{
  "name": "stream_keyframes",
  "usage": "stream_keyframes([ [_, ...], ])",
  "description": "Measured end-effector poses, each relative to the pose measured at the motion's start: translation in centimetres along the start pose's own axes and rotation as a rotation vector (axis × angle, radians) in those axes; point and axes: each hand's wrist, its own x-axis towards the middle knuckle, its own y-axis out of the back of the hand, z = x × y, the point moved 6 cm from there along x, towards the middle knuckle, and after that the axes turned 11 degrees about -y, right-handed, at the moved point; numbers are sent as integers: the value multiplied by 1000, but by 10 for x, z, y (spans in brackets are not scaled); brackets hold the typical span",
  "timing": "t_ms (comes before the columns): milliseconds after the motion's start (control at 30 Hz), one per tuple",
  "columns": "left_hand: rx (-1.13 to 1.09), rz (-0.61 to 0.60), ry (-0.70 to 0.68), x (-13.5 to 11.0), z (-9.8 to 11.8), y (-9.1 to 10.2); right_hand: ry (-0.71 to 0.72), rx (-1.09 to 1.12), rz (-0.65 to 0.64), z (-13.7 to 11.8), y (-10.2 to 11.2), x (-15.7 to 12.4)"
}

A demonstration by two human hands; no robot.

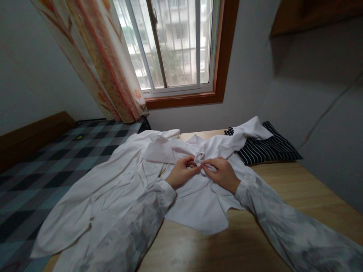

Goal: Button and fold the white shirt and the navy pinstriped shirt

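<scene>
A white shirt [198, 211] lies spread on the wooden table, its collar toward the window and one sleeve stretched to the right. Over its front, my left hand [183, 172] pinches the cloth between thumb and fingers. My right hand [222, 173] grips the same spot from the other side, the two sets of fingertips almost touching. Whatever small part sits between them is too fine to make out. To the left lies another white garment [113, 181], crumpled and hanging over the table's left side.
A black striped folded cloth [269, 149] rests at the table's back right, partly under the sleeve. The wooden table [187, 249] borders a bed with a checked cover [36, 173]. Beyond are a window [181, 45], a curtain [99, 56] and a wall shelf [314, 17].
</scene>
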Motion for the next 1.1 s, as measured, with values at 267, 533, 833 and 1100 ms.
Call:
stream_keyframes([
  [267,2,36,0,-1,-1,1,35,82,-110,-10,2,1],
  [533,-28,62,0,-1,-3,2,-41,106,-78,-1,-2,3],
  [833,9,55,-12,-2,2,-1,-101,213,-84,4,-2,6],
  [1100,17,32,-24,-2,-2,-2,-148,307,-69,3,-5,6],
])
